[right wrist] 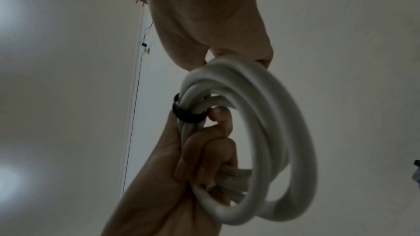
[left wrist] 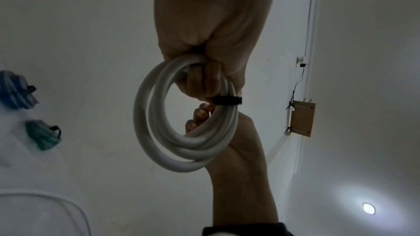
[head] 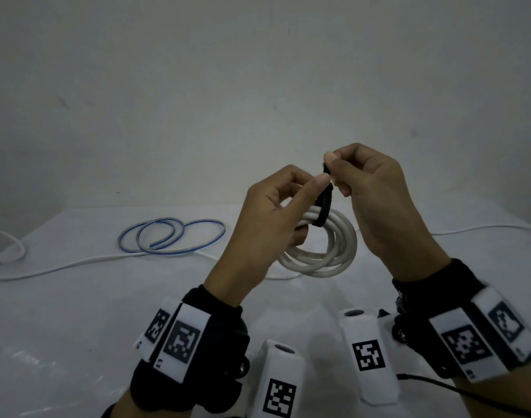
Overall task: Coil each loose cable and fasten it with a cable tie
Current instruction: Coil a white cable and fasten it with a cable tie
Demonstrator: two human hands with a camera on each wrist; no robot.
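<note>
A thick white cable, wound into a coil [head: 327,254], is held up above the table. My left hand [head: 276,212] grips one side of it, fingers curled round the strands, the thumb pressing on a black cable tie [head: 322,208] wrapped around the bundle. My right hand [head: 348,173] pinches the tie's free end just above the coil. In the left wrist view the tie [left wrist: 227,100] crosses the coil [left wrist: 181,150] below my curled fingers. The right wrist view shows the tie [right wrist: 186,112] around the strands of the coil [right wrist: 284,132].
A clear cable with a blue stripe [head: 170,236] lies in loose loops at the table's back left. A thin white cable [head: 77,263] runs across the white table [head: 77,327]. A blue coil [left wrist: 13,91] and a green coil [left wrist: 43,135], each tied, lie further off.
</note>
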